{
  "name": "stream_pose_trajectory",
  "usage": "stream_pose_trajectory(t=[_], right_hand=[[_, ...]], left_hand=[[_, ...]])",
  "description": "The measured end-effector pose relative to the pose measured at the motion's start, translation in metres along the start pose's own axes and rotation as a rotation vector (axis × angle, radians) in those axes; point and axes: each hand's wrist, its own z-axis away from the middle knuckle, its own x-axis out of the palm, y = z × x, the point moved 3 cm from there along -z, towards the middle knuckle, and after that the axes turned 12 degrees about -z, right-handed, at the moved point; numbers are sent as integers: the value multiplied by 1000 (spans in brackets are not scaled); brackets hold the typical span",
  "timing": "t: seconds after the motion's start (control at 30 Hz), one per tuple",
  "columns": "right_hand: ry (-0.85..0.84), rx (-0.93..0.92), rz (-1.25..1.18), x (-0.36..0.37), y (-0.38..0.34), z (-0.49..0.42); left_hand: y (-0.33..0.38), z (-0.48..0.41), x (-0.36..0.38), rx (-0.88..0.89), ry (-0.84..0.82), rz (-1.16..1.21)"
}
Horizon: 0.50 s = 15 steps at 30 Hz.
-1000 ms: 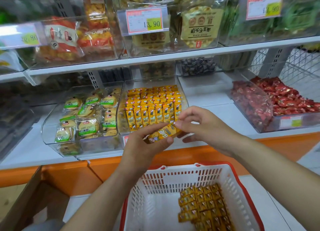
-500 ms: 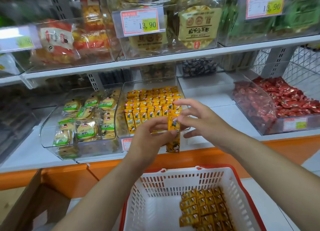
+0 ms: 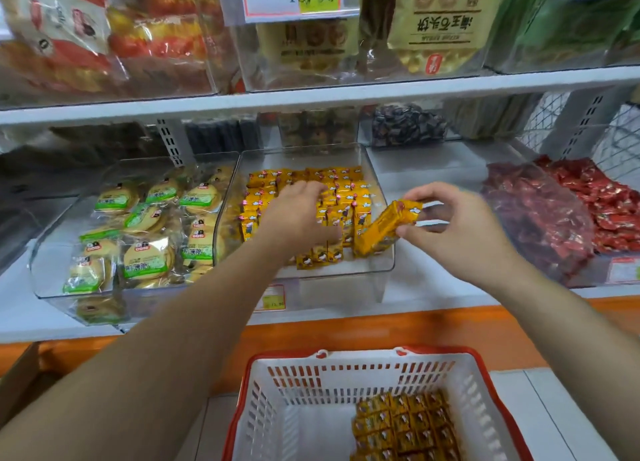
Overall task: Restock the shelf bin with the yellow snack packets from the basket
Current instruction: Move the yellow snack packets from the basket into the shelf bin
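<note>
A clear shelf bin (image 3: 379, 170) holds rows of small yellow snack packets (image 3: 346, 190). My left hand (image 3: 298, 215) reaches into the bin and rests palm-down on the packets, fingers spread. My right hand (image 3: 453, 228) pinches a stack of yellow packets (image 3: 384, 227) at the bin's right front corner, tilted with its lower end in the bin. Below, a white basket with a red rim (image 3: 311, 384) holds several more yellow packets (image 3: 405, 426) in its right half.
A clear bin of green-labelled round biscuits (image 3: 138, 232) stands left of the yellow bin. A bin of red wrapped sweets (image 3: 568, 215) is at the right. The upper shelf (image 3: 311, 100) overhangs with bagged snacks. A cardboard box edge (image 3: 17, 381) shows at lower left.
Both hands moved up and forward from the shelf's front edge to the bin. My left hand let go of the stack and went onto the packets; my right hand carried the stack to the bin's right corner.
</note>
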Motion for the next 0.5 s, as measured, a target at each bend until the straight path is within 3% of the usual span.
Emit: stream_pose_trajectory(t=[0.2, 0.5], right_hand=[[-187, -102, 410, 23, -2, -42], [-419, -45, 729, 67, 6, -111]], left_hand=[[-17, -36, 41, 171, -37, -210], [-30, -40, 47, 186, -7, -156]])
